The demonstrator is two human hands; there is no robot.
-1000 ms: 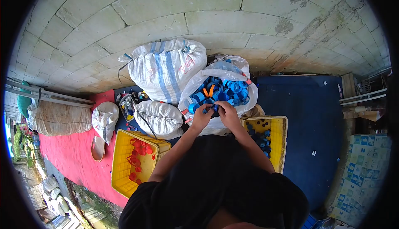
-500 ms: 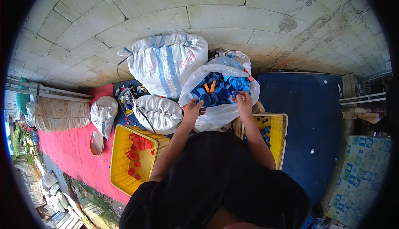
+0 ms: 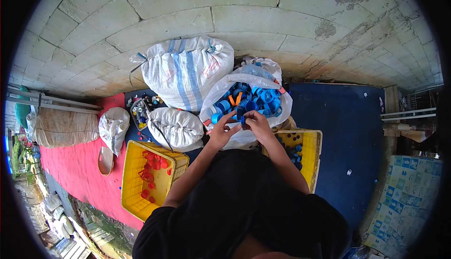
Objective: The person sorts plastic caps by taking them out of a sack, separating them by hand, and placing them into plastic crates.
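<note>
An open white sack [image 3: 215,91] holds many blue plastic caps [image 3: 268,95] and a couple of orange pieces [image 3: 235,99]. Over the sack's near edge, my left hand [image 3: 221,133] has its thumb and fingers apart, with nothing clearly held. Just right of it, my right hand [image 3: 257,124] pinches a dark blue cap [image 3: 243,120] between thumb and fingers. The two hands are close together, the cap between them. My fingers partly hide the cap.
On the left a yellow crate [image 3: 133,184] holds red caps; on the right another yellow crate [image 3: 312,158] holds dark and blue caps. Tied white sacks [image 3: 159,78] lean by the block wall [image 3: 164,14]. A small basket [image 3: 140,113] holds mixed caps.
My hands were together, moved apart with the right over the sack's right side, and are now together again at the near edge. Fewer blue caps were visible under the right arm a moment ago.
</note>
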